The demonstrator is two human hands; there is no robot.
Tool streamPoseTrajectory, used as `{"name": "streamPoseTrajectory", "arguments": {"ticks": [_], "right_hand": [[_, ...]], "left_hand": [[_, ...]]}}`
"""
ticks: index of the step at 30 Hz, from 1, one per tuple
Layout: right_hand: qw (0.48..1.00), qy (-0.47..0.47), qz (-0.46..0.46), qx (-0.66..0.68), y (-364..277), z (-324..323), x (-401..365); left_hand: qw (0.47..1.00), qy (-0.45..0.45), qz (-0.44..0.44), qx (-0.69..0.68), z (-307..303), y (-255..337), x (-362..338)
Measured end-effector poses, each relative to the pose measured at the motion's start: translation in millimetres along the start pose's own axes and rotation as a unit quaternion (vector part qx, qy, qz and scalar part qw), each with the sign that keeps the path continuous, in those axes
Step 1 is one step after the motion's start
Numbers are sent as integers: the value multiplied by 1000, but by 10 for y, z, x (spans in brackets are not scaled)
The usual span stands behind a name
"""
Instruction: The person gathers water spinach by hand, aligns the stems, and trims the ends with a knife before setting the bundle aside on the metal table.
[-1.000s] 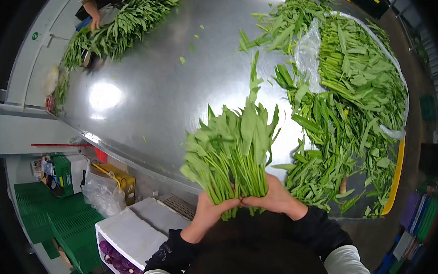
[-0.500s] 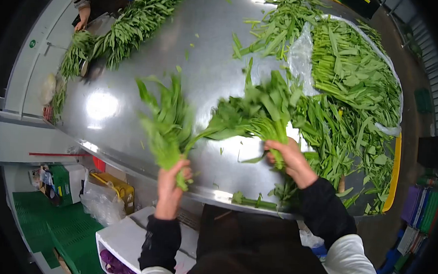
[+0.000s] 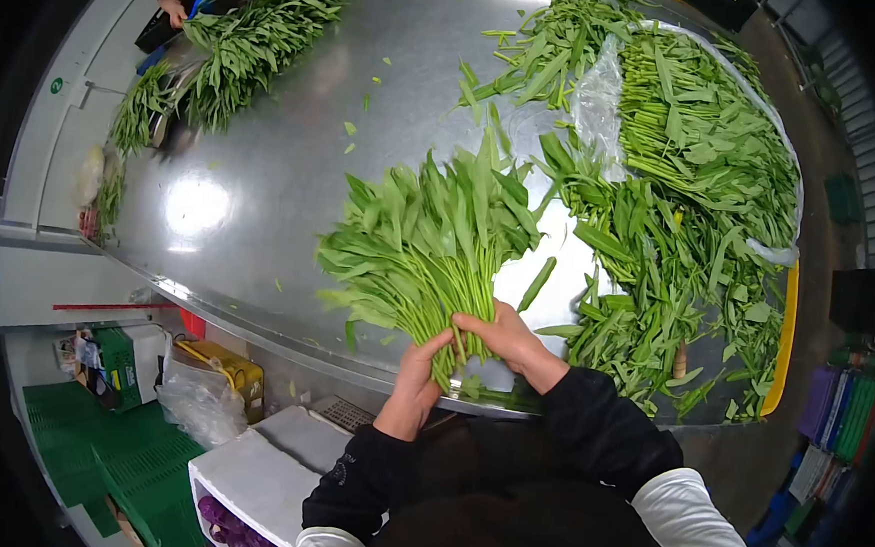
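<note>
A fanned bunch of water spinach (image 3: 429, 243) is held over the near edge of the metal table (image 3: 272, 193), leaves pointing away and stems toward me. My left hand (image 3: 416, 381) is closed round the lower stems from the left. From the right, my right hand (image 3: 512, 340) grips the same stems, its thumb across the front. Both hands almost meet at the stem ends. Right of them lies a loose heap of water spinach (image 3: 657, 287), and behind it a dense pile of stems and leaves (image 3: 706, 140) rests in a clear plastic bag (image 3: 600, 108).
At the far left, another person's gloved hand (image 3: 204, 3) is beside a long row of greens (image 3: 256, 52). Below the table on the left are green crates (image 3: 136, 456), a yellow box (image 3: 231, 366) and a white box (image 3: 265, 474) holding purple vegetables (image 3: 231, 532).
My hands, apart before with a separate bunch in each, have come together at the middle, and the two bunches are now one. The other person's gloved hand has moved left and lower.
</note>
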State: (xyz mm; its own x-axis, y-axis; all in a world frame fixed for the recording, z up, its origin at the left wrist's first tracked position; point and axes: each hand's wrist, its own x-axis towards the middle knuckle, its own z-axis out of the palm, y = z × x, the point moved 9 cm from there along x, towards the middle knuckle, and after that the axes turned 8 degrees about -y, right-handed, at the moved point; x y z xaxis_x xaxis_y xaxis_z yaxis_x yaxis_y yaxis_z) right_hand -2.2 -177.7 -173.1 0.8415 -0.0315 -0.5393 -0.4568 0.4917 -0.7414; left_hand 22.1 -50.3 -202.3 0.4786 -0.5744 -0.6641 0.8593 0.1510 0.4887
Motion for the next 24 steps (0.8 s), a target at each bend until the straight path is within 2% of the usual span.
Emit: {"name": "streamPoseTrajectory", "arguments": {"ticks": [3,4,6,8,10,13,16,20,22,24], "right_hand": [[999,16,-19,-38,80,-78,-49],[999,18,-20,-38,98,-97,-40],[989,47,-34,-133,79,-145,-20],[989,39,-33,-136,42,-128,-30],[989,32,-33,-140,-12,-140,-40],[995,5,6,-104,41,-224,-81],[997,-39,22,58,-13,-235,-174],[996,-39,44,64,-70,-306,-237],[993,-53,54,-88,-226,-331,-249],[991,-4,-24,-130,-743,-482,-452]], "left_hand": [[999,-19,-18,-23,37,-50,-15],[999,-28,3,-16,150,36,-44],[999,-36,25,-10,259,113,-43],[991,-25,77,105,322,207,-26],[991,-22,72,108,371,194,5],[990,-45,55,122,470,238,10],[989,-82,40,115,386,237,59],[996,-72,2,51,441,197,-11],[996,-61,-3,62,400,249,-43],[996,-49,-9,73,332,397,-149]]}}
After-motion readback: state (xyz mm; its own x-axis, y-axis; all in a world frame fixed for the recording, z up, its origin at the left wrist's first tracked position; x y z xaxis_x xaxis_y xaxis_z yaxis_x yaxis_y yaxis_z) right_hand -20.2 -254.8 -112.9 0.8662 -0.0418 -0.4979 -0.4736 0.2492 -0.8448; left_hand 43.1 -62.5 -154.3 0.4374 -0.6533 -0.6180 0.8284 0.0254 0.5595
